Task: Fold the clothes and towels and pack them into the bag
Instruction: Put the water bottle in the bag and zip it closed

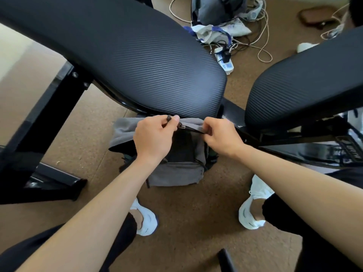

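Grey woven cloth, soft-sided: the bag (176, 171) stands on the brown floor (196, 203), between two white shoes (146, 218) and tucked partly under the front edge of a black chair (137, 55). The mouth is at the top and dark inside; contents not visible. There is a flat front pocket lower down.

Left hand (153, 138): fingers (175, 118) pressed together, pinching the small black pull (168, 118), just left of the metal slider (180, 125).

Right hand (222, 138): fingers (208, 128) curled, pinching the dark rim of the mouth just right of the slider. The hands are near each other with the slider between them. Cannot tell whether the zip is being run open or shut.

Handling, as a judgement: limp fabric that will slump and fold in unless the rim is held up. The sides sag, so it is likely light, but the load is unknown. The zip will want counter-tension, so grip the rim close to the slider and pull along the track, not upward. The pull is small and easy to lose; a firm pinch suits it. To move the bag, take it by the top rim.

Outward: a second chair (304, 79) to the right. Beyond it, a power strip (225, 63) and loose cables (263, 52). Further off, a heap of white-and-blue cloth (212, 32). No folded clothes or towels that I can pick out.
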Demonstrator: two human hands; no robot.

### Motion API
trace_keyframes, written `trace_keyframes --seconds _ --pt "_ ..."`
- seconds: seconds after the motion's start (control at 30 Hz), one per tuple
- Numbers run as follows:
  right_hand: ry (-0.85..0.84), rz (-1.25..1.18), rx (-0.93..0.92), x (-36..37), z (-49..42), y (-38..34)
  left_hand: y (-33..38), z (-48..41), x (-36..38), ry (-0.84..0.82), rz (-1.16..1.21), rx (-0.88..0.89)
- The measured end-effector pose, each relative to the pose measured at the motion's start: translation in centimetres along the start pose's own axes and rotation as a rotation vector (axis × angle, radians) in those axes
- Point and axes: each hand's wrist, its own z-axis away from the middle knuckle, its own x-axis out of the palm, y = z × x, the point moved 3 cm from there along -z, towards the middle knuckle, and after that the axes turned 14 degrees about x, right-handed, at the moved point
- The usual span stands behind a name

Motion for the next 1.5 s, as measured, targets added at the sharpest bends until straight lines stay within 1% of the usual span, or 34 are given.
trace_keyframes --seconds 0.07,0.13,0.2,0.27,0.3,0.37,0.43,0.47,0.53,0.63,0.73,0.87,1.1,1.17,1.23,1.3,1.4,1.43,1.5 --pt "0.021 0.002 0.042 -0.3 -0.5 0.3 -1.5 0.3 -2.1 0.092 0.023 -0.099" --pt "0.028 0.01 0.074 -0.6 -0.6 0.4 -3.4 1.1 -4.0 0.201 0.105 -0.233" --pt "0.018 0.061 0.108 -0.8 -0.6 0.0 -4.6 1.9 -5.1 0.279 0.18 -0.328" --pt "-0.02 0.131 0.138 -0.9 -0.7 -0.8 -4.8 2.4 -5.4 0.279 0.2 -0.344" --pt "-0.041 0.136 0.125 -1.0 -0.8 -1.5 -4.6 2.4 -5.4 0.263 0.211 -0.335" --pt "-0.052 0.048 0.028 -1.3 -0.8 -3.8 -4.3 2.3 -5.2 0.237 0.24 -0.322" --pt "-0.029 -0.077 -0.116 -1.4 -0.3 -6.6 -4.3 2.1 -5.1 0.227 0.252 -0.322" --pt "-0.017 -0.103 -0.189 -1.2 0.1 -7.8 -4.3 2.1 -5.0 0.221 0.25 -0.321" --pt "-0.011 -0.072 -0.304 -0.2 0.6 -9.6 -4.2 2.1 -4.9 0.216 0.25 -0.318" --pt "-0.046 0.06 -0.357 1.7 0.9 -11.4 -4.0 2.1 -4.8 0.199 0.262 -0.299" --pt "-0.077 0.173 -0.357 2.8 0.9 -12.6 -4.3 2.0 -4.8 0.19 0.271 -0.284" --pt "-0.054 0.16 -0.278 2.3 0.4 -12.7 -5.4 2.0 -4.7 0.24 0.271 -0.336" --pt "-0.029 0.091 -0.145 1.7 -1.0 -11.6 -9.4 3.8 -4.4 0.53 0.498 -0.725" --pt "-0.025 0.089 -0.137 1.9 -1.1 -11.7 -10.3 4.2 -4.3 0.623 0.537 -0.801" --pt "-0.037 0.12 -0.151 2.1 -1.0 -12.0 -10.6 4.4 -4.3 0.649 0.571 -0.833" --pt "-0.035 0.154 -0.245 2.4 -0.4 -12.9 -10.7 4.3 -4.2 0.632 0.613 -0.83" --pt "-0.019 0.282 -0.489 3.8 1.7 -14.9 -10.4 4.2 -4.1 0.597 0.672 -0.82" --pt "-0.017 0.347 -0.537 4.6 2.4 -15.4 -10.3 4.2 -4.1 0.586 0.675 -0.82" --pt "0.036 0.441 -0.562 5.8 3.0 -15.8 -10.3 4.3 -3.9 0.563 0.67 -0.821"
